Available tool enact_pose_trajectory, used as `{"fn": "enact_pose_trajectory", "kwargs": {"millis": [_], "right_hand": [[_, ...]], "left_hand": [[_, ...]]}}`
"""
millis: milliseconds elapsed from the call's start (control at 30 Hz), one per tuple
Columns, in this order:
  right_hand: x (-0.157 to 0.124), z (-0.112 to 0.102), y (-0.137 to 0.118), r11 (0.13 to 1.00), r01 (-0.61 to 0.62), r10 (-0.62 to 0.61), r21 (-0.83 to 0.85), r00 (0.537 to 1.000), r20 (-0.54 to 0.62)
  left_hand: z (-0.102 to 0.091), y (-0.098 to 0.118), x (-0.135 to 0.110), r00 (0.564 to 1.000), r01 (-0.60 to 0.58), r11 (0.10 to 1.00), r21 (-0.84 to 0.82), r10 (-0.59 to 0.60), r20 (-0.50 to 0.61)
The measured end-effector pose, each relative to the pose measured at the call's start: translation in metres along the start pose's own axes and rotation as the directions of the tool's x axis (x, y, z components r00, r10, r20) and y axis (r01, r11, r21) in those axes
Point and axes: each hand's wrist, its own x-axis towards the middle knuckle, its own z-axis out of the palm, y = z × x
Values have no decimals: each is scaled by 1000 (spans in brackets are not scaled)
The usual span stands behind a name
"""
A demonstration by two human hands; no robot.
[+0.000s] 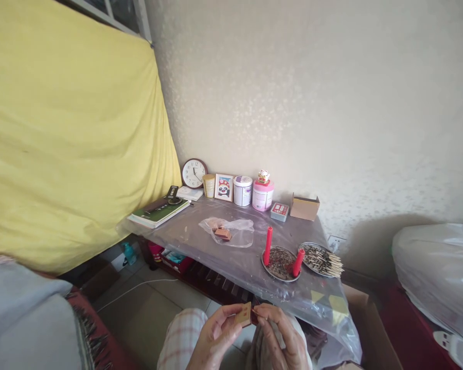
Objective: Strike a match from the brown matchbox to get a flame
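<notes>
My left hand (220, 334) grips a small tan matchbox (243, 314) between thumb and fingers, with its dark side edge facing my right hand. Close beside it, the fingers of my right hand (280, 334) pinch a match (256, 311), only part of which shows; its tip is near the box. Both hands are above my lap, in front of the table. On the table ahead, two red candles, one tall (268, 245) and one short (299, 262), stand upright on a metal plate (281, 279) covered in dark bits.
A second plate (312, 271) holds many matchsticks (327, 261). A plastic bag (242, 237) with brown blocks (223, 234) lies mid-table. Along the wall stand a clock (194, 173), tins (243, 191) and a cardboard box (304, 207). Books (160, 213) lie at the left.
</notes>
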Motion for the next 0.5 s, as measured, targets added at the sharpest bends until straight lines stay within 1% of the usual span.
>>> {"fn": "enact_pose_trajectory", "kwargs": {"millis": [67,133,333,500], "right_hand": [[-2,3,-1,1000,-22,23,18,999,-37],[-1,3,-3,999,-29,30,23,999,-41],[5,-4,-2,998,18,-14,-53,996,83],[4,-6,-2,996,29,-22,-88,997,75]], "left_hand": [[0,-1,0,1000,0,1000,0,0,1],[0,-2,-1,1000,9,1000,8,-9,9],[-1,0,-2,1000,1,1000,29,-2,27],[0,4,-3,1000,24,1000,16,-24,8]]}}
